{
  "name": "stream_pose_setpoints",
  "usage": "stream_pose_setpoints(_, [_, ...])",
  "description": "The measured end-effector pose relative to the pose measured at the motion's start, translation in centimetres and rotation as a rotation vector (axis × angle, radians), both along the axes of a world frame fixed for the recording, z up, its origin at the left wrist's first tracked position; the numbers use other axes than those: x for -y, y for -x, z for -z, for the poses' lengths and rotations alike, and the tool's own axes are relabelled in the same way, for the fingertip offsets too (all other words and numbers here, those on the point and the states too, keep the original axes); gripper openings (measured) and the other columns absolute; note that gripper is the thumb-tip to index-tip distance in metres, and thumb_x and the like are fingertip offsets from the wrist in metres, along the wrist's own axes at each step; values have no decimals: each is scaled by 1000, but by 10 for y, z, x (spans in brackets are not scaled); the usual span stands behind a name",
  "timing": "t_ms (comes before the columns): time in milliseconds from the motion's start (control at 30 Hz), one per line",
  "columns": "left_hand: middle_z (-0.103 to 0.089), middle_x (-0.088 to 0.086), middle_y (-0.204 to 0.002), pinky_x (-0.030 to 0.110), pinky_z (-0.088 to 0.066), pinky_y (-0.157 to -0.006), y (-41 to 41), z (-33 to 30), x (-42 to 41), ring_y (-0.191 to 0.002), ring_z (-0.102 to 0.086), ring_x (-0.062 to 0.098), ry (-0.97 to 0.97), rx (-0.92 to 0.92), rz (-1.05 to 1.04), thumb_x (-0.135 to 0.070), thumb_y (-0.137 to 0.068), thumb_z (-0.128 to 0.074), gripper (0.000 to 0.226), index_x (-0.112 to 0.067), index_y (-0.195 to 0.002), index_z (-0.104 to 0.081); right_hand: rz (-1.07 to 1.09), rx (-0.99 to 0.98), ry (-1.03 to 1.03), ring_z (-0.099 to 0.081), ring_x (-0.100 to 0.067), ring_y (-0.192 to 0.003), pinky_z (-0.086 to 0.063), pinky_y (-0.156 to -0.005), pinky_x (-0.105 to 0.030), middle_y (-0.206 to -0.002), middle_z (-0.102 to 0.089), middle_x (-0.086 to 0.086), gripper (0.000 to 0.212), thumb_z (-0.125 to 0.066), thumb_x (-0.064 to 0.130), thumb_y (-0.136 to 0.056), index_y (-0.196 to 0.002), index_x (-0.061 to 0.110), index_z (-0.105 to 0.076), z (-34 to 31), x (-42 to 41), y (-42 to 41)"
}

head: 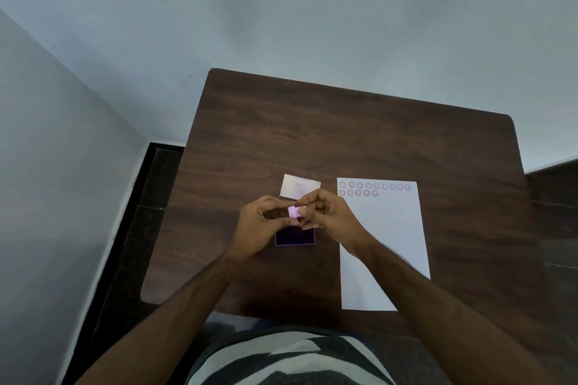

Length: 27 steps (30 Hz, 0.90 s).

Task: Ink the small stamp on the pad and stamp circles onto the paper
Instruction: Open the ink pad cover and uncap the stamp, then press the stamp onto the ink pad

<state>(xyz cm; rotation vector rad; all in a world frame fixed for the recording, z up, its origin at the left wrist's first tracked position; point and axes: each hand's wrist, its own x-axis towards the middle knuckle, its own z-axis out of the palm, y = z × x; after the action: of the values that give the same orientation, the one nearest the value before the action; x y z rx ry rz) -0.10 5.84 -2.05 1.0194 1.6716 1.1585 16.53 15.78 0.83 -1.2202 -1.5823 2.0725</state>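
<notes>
I am pinching the stamp [292, 212] between both hands [261, 225] [328, 216]. The pad [295, 237] is lying just below them, the paper [383, 241] to my right.

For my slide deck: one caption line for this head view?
Both hands hold the small pink stamp above the ink pad, beside paper bearing stamped circles.

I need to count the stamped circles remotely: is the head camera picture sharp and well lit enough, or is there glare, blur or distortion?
Head view: dim, even light, no glare; wide-angle bending curves the table edges; the circles on the paper are faint and small but countable, nine then five; the small stamp between the left hand and right hand looks washed out; the ink pad shows as a dark patch.
</notes>
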Motion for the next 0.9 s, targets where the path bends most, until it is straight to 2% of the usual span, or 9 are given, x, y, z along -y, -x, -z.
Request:
stream_pose_setpoints(167, [-77, -1, -103, 27, -60, -83, 14, 8, -2, -95, -73, 14, 35, 107, -80, -7, -74, -84, 38, -18, -109, -76, 215, -44, 167, -73, -29, -88, -60, -74, -32, -98, -74, -16, 22, -69, 11, -88, -108, 1, -64, 8, -5, -11])
stream_pose_setpoints(300, [-76, 7, -104, 29, -59, -86, 33, 21, 4, -99, -74, 23, 97, 161, -130, 12, -75, -76, 37, -7, -105, -71, 312, -34, 319, -73, -30, -91, -60, -74, -31, -102, -74, -17, 21, -69, 11, -88, -106, 2, -65, 14, -8, -23])
stream_pose_setpoints(367, [-76, 0, -100, 27, -58, -86, 40, 29, 7, -97, -73, 18, 162, 37, -115, 12, -75, -75, 34, -10, -100, -70, 302, 0, 313, -73, -29, -92, -60, -74, -31, -101, -75, -16, 20, -70, 12, -87, -105, 3, -65, 17, -5, -27])
stream_pose_setpoints(433, [-72, -12, -99, 29, -54, -88, 44, 37, 8, -98, -67, 12, 200, -165, -83, 1, -75, -79, 32, -20, -98, -72, 263, 44, 272, -73, -29, -92, -60, -77, -33, -101, -75, -15, 21, -71, 12, -87, -105, 3, -65, 21, 2, -28])
stream_pose_setpoints(500, [-63, -17, -104, 34, -42, -89, 47, 44, 5, -102, -53, 9, 244, -408, -29, -17, -74, -83, 32, -32, -100, -74, 200, 96, 219, -73, -28, -93, -60, -78, -34, -101, -74, -13, 25, -72, 14, -86, -108, 5, -65, 25, 9, -29])
stream_pose_setpoints(567, [-52, -15, -109, 37, -30, -87, 49, 51, 3, -104, -40, 8, 319, -537, -10, -31, -72, -84, 34, -44, -102, -72, 158, 130, 195, -73, -25, -94, -60, -77, -32, -102, -74, -10, 25, -73, 15, -85, -108, 8, -66, 29, 16, -31])
stream_pose_setpoints(667, [-45, -17, -103, 37, -24, -85, 51, 60, 3, -101, -35, 7, 349, -566, -17, -39, -71, -83, 36, -50, -101, -68, 146, 144, 207, -72, -23, -95, -60, -77, -31, -103, -75, -8, 23, -73, 15, -86, -107, 9, -68, 33, 22, -33])
stream_pose_setpoints(800, [-43, -19, -103, 37, -24, -86, 50, 62, 6, -103, -39, 9, 340, -560, -14, -40, -72, -81, 43, -49, -111, -64, 143, 174, 189, -72, -24, -93, -60, -73, -29, -102, -74, -9, 18, -72, 16, -87, -103, 10, -68, 34, 24, -34])
stream_pose_setpoints(900, [-42, -15, -111, 39, -28, -86, 44, 54, 15, -104, -37, 7, 227, -617, 35, -42, -79, -74, 49, -44, -125, -56, 66, 342, 13, -72, -20, -80, -58, -66, -24, -97, -73, -6, 13, -71, 26, -88, -95, 17, -66, 36, 24, -29])
